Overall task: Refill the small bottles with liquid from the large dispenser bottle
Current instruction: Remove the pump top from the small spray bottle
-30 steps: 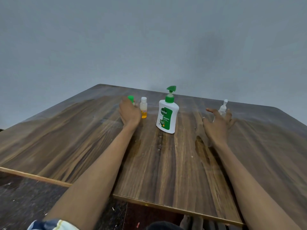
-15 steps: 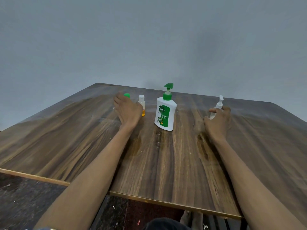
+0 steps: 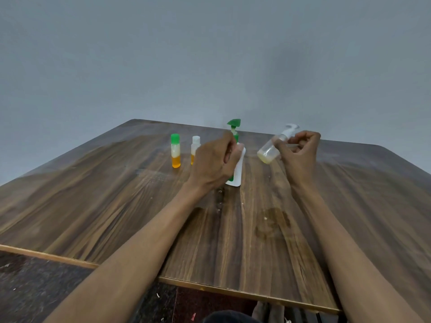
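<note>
— While the right hand point(image 3: 299, 151) grips a tilted spray bottle point(image 3: 271, 149) aloft at centre right, where's the dispenser bottle point(image 3: 238, 170)?

— Upright on the desk point(image 3: 116, 194), centre frame, behind the left hand point(image 3: 213, 163), fingers loosely curled, holding nothing.

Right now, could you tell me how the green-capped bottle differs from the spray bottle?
The green-capped bottle stands upright on the table; the spray bottle is tilted in the right hand. The first holds deep orange liquid, the second a little pale yellow. Both are small and clear.
</note>
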